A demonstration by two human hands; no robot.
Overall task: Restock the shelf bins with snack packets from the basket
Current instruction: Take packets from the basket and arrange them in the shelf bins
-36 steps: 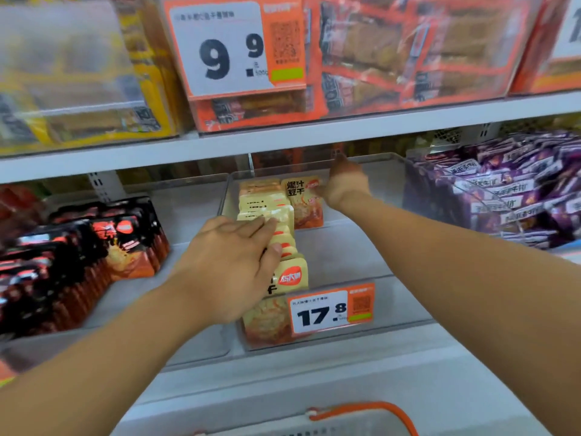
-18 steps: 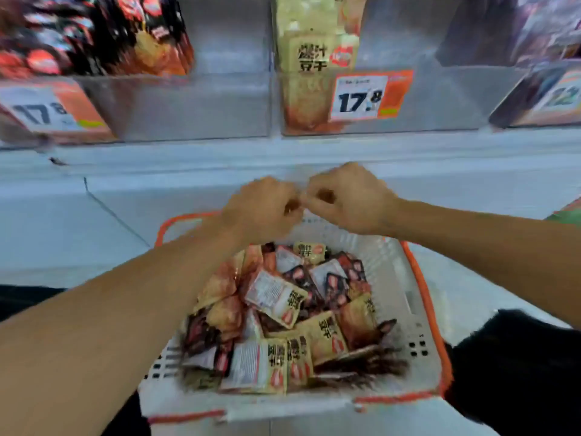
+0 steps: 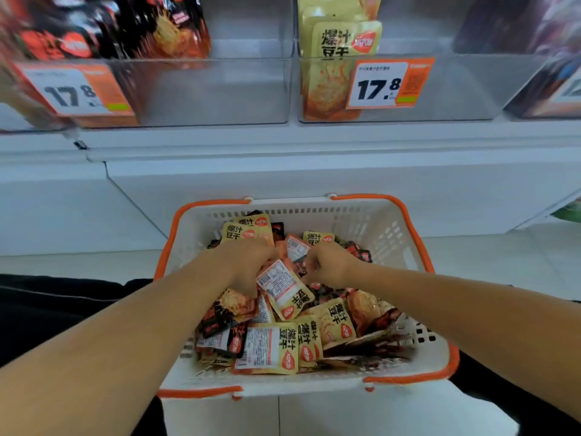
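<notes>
Bright, even overhead store light, barely a shadow anywhere. Soft glare washes over the clear shelf bins far up top. Motion blur smears the far left packets and the far right corner; the basket centre reads sharper. Wide-angle bending curves the shelf edge and stretches both near forearms.
</notes>
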